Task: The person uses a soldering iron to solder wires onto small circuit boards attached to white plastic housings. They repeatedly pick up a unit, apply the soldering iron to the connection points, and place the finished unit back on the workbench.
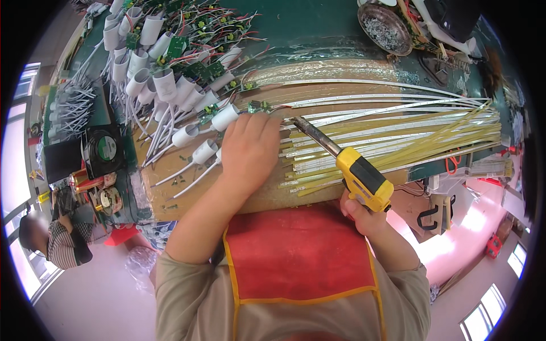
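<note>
Red apron [298,250] with yellow piping fills the lower view, cut off at the bottom edge. Right hand [364,216], mostly hidden behind the tool, is wrapped tight around the yellow-and-black handle of a soldering iron [350,167]; its dark barrel points up-left, tip just beside the left fingers. Left hand [249,149] lies palm-down, fingers curled over the near ends of the LED strips [398,128] on the cardboard-covered desk [267,196]; whether it pinches anything cannot be told. Small green circuit board [259,106] sits just above the knuckles. White lamp housings [165,85] with wires crowd upper left.
</note>
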`<state>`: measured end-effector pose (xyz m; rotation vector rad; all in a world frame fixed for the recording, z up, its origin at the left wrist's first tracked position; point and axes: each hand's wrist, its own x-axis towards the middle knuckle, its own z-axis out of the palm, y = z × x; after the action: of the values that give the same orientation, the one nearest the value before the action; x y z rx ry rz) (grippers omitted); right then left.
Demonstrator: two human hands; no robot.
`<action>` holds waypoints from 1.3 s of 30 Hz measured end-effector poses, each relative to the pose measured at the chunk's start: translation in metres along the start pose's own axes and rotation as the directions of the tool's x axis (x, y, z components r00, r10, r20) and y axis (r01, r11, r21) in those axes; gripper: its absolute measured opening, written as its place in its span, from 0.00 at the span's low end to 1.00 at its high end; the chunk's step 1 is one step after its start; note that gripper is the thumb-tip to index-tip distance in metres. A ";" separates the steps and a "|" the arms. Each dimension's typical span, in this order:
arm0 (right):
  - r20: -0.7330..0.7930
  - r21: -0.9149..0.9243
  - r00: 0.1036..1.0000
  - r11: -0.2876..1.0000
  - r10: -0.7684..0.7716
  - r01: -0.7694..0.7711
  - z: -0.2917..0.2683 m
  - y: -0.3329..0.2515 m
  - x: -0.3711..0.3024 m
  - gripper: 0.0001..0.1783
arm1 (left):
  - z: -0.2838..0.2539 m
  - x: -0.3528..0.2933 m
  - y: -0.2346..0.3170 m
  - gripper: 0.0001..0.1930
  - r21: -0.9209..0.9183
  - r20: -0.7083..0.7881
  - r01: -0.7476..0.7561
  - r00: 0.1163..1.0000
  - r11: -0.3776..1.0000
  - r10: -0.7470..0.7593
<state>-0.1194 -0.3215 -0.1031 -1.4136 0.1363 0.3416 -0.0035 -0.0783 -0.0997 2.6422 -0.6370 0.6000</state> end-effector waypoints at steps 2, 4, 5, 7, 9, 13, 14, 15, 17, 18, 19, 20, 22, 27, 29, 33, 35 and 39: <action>0.000 0.001 1.000 1.000 0.013 -0.013 0.001 -0.002 0.001 0.10 | 0.000 0.000 0.000 0.09 0.002 0.008 0.000 1.000 1.000 0.000; -0.005 0.024 1.000 1.000 0.013 -0.013 0.001 -0.002 0.002 0.10 | 0.001 0.000 0.000 0.09 -0.002 0.014 -0.003 1.000 1.000 0.003; -0.007 0.020 1.000 1.000 0.015 -0.015 0.001 -0.003 0.003 0.10 | 0.001 0.001 0.000 0.09 -0.004 0.021 0.000 1.000 1.000 0.000; -0.009 0.012 1.000 1.000 0.021 -0.021 0.002 -0.004 0.004 0.10 | -0.001 0.002 0.002 0.09 -0.004 0.041 0.012 0.999 1.000 -0.011; -0.006 0.019 0.999 0.999 0.041 -0.041 0.003 -0.007 0.005 0.10 | -0.002 0.002 0.002 0.09 0.007 0.060 0.017 0.998 1.000 -0.017; -0.005 0.024 0.998 0.998 0.063 -0.063 0.004 -0.007 0.006 0.09 | -0.002 0.002 0.000 0.09 -0.005 0.063 0.011 0.998 1.000 -0.011; -0.004 0.020 0.998 0.998 0.060 -0.059 0.004 -0.007 0.006 0.09 | -0.003 0.002 0.000 0.09 -0.009 0.067 0.011 0.998 1.000 -0.010; -0.003 0.017 0.998 0.998 0.056 -0.056 0.005 -0.008 0.006 0.09 | -0.003 0.002 0.000 0.09 -0.013 0.070 0.010 0.997 1.000 -0.009; 0.020 -0.023 1.000 1.000 0.013 -0.013 0.004 -0.006 0.007 0.13 | -0.006 0.004 0.002 0.09 -0.004 0.089 0.007 0.996 1.000 -0.007; 0.044 -0.060 0.999 0.998 -0.025 0.028 0.002 -0.001 0.007 0.17 | -0.006 0.004 0.002 0.09 -0.003 0.095 0.007 0.995 1.000 -0.007; 0.068 -0.095 0.996 0.993 -0.063 0.069 0.001 0.002 0.007 0.21 | -0.006 0.004 0.002 0.09 -0.006 0.095 0.008 0.995 1.000 -0.008; 0.069 -0.096 0.996 0.993 -0.062 0.069 0.001 0.002 0.006 0.22 | -0.006 0.004 0.001 0.09 -0.013 0.092 0.008 0.996 1.000 -0.007; 0.070 -0.098 0.996 0.993 -0.062 0.068 0.002 0.003 0.006 0.22 | -0.006 0.003 0.000 0.09 -0.031 0.085 0.009 0.996 0.999 -0.006; 0.080 -0.101 0.995 0.992 -0.061 0.069 0.000 0.003 0.006 0.21 | -0.011 0.007 0.003 0.09 -0.037 0.130 0.025 0.991 0.999 -0.020; 0.081 -0.099 0.995 0.993 -0.058 0.066 0.001 0.003 0.006 0.21 | -0.010 0.006 0.002 0.09 -0.034 0.134 0.025 0.991 0.999 -0.020; 0.079 -0.093 0.996 0.994 -0.043 0.050 0.002 0.001 0.007 0.21 | -0.006 0.003 0.000 0.08 -0.020 0.124 0.015 0.992 1.000 -0.012; 0.076 -0.092 0.996 0.995 -0.041 0.048 0.003 0.000 0.008 0.21 | -0.008 0.005 0.000 0.08 -0.023 0.134 0.019 0.991 1.000 -0.016; 0.068 -0.080 0.995 0.994 -0.072 0.077 0.004 0.001 0.008 0.22 | -0.012 0.008 0.003 0.08 -0.030 0.147 0.023 0.989 0.999 -0.019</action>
<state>-0.1131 -0.3166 -0.1057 -1.4838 0.0165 0.3341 -0.0024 -0.0786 -0.0846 2.6771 -0.6540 0.3887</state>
